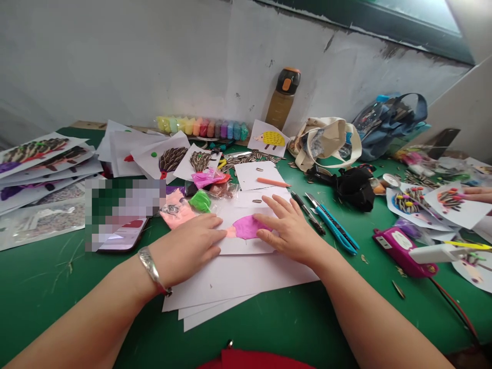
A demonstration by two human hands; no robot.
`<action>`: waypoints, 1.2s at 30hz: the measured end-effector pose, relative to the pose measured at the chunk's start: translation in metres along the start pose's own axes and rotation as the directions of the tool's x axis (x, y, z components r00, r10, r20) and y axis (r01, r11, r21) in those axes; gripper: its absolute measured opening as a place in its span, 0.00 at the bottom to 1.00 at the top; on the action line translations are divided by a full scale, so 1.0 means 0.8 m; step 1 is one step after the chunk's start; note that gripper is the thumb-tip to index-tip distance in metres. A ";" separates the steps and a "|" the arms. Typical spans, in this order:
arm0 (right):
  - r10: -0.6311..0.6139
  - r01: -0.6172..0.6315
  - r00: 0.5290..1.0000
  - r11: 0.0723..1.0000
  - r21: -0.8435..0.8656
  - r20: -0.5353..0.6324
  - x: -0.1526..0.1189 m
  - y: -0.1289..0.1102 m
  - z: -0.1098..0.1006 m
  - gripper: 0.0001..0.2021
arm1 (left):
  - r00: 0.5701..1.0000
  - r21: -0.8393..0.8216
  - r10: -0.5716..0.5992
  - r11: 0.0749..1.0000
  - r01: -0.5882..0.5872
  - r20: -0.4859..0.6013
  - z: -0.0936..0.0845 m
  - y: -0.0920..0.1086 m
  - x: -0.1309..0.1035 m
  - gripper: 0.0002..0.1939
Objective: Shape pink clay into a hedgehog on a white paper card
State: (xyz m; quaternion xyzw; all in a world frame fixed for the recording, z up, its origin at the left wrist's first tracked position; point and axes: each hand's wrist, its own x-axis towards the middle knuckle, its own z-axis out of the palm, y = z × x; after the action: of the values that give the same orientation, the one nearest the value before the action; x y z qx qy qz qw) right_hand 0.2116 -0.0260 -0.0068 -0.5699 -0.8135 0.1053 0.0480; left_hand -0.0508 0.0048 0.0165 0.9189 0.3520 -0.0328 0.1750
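Note:
A flat purple clay shape (248, 227) with a small peach clay piece (231, 232) at its left end lies on a white paper card (238, 247). The fingers of my left hand (192, 246) rest on the card, their tips beside the peach piece. My right hand (290, 228) has its fingers spread, with fingertips touching the right part of the purple clay. Neither hand holds anything. More white sheets (246, 279) lie beneath the card. Green clay (200, 201) in wrapping sits behind my left hand, beside a peach clay packet (177, 207).
A phone (123, 238) lies at left, near stacked seed pictures (38, 154). A blue cutter (334, 225) and black pen (307, 211) lie right of my hand. Farther right are a magenta glue device (403, 251) and another person's hand (478, 195). A bottle (283, 100) stands behind.

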 end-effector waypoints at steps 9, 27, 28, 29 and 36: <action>-0.023 0.024 0.999 0.999 0.035 -0.024 -0.003 0.006 0.004 0.24 | 1.000 -0.029 -0.017 0.999 0.018 0.020 -0.009 -0.008 -0.002 0.14; -0.241 0.248 0.965 0.967 0.065 -0.099 -0.009 -0.025 0.009 0.21 | 0.999 -0.049 0.029 0.998 -0.031 -0.034 -0.003 -0.008 0.000 0.14; -0.232 0.246 0.960 0.966 0.080 -0.154 -0.007 -0.021 0.011 0.20 | 0.999 -0.054 0.028 0.998 -0.030 -0.037 -0.003 -0.008 0.000 0.14; -0.217 0.242 0.953 0.966 0.096 -0.213 -0.006 -0.017 0.013 0.19 | 0.999 -0.056 0.023 0.998 -0.026 -0.040 -0.003 -0.009 0.000 0.14; -0.025 0.045 0.993 0.983 0.176 -0.117 0.007 -0.003 -0.022 0.15 | 0.999 -0.019 0.020 1.000 -0.020 -0.038 0.001 -0.008 0.000 0.12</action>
State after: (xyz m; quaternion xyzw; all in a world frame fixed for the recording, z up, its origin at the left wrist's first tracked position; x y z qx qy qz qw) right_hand 0.2113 -0.0195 0.0109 -0.5539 -0.8067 0.1441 0.1470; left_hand -0.0551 0.0092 0.0141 0.9211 0.3464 -0.0101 0.1774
